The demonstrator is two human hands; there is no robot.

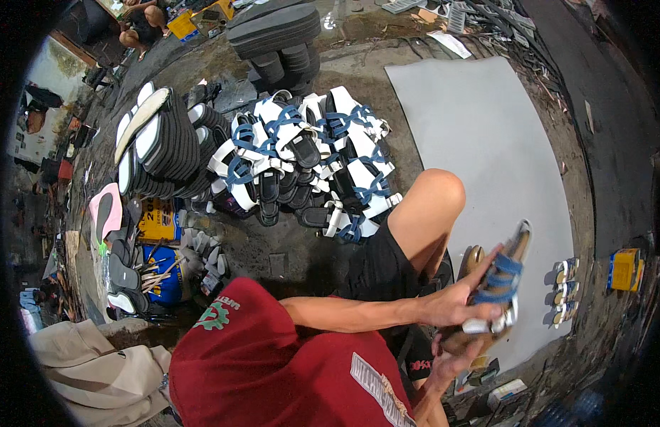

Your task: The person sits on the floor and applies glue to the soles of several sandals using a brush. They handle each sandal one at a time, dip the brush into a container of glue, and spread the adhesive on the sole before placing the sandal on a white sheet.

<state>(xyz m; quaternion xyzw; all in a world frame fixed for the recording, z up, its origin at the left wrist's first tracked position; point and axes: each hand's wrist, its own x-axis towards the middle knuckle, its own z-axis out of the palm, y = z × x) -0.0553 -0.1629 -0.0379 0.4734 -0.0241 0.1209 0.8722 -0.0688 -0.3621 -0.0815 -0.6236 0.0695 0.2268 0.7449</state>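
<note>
A sandal (502,279) with blue straps, a white strap and a brownish body is between my hands, above the right part of a grey sheet. My left hand (461,304) closes round its side, thumb across the straps near the white one. From below, my right hand (454,364) grips the sandal's lower end, its fingers partly hidden and slightly blurred. Motion smears the sandal's tip, so I cannot tell whether the brown part is its sole or a form inside it. Beside my left hand, a brown rounded object (473,257) rests on the sheet by my knee.
The grey sheet (479,128) covers the floor at right, with several small sandals (566,292) along its edge. A heap of white-and-blue sandals (301,153) lies ahead, between stacked dark soles (166,146) and darker stacks (276,43). A yellow box (626,270) stands far right.
</note>
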